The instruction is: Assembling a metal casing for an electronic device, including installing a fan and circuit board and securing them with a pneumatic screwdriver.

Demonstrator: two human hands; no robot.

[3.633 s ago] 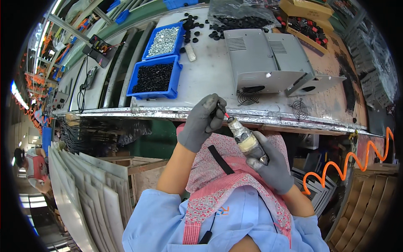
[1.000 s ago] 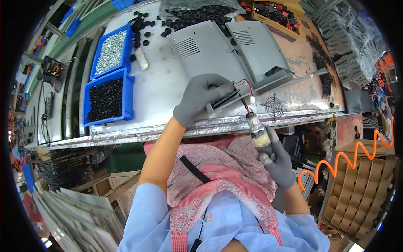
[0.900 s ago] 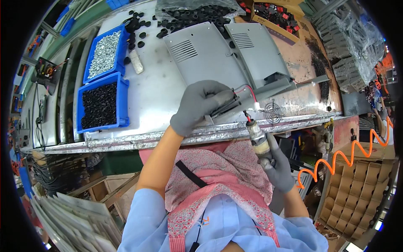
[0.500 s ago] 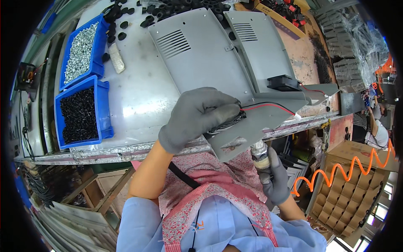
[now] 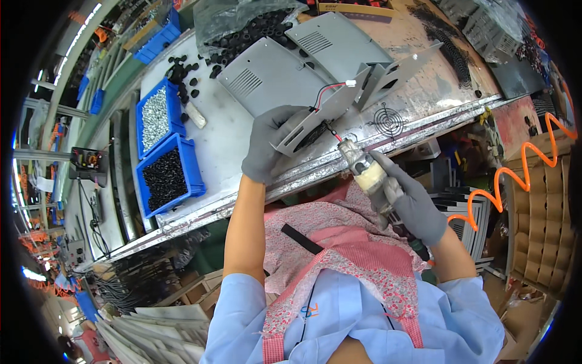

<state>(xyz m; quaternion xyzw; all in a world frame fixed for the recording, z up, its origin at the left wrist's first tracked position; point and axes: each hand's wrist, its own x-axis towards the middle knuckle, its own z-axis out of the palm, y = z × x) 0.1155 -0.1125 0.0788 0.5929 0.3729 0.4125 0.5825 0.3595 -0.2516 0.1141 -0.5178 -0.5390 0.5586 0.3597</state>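
Observation:
My left hand (image 5: 270,142), in a grey glove, is closed on the near side of a grey sheet-metal panel (image 5: 342,104), which is tilted up at the table's front edge. Against that side sits a black fan (image 5: 310,137), partly hidden; its red and black wires (image 5: 320,97) end in a white connector. My gloved right hand (image 5: 415,200) grips an air screwdriver (image 5: 368,175) wrapped in pale tape. The screwdriver's bit points at the panel beside the fan; whether it touches a screw cannot be made out. A round black wire fan guard (image 5: 388,121) lies right of the panel.
A second slotted grey panel (image 5: 339,41) lies behind. To the left are blue bins of silver screws (image 5: 155,118) and small black parts (image 5: 165,181). Loose black caps (image 5: 248,42) cover the back. An orange coiled hose (image 5: 500,185) hangs at right, by a divided carton (image 5: 539,218).
My right hand has raised the screwdriver from below the table edge up to the panel. The panel's near side has tilted up in my left hand. The view has shifted, and the fan guard now shows.

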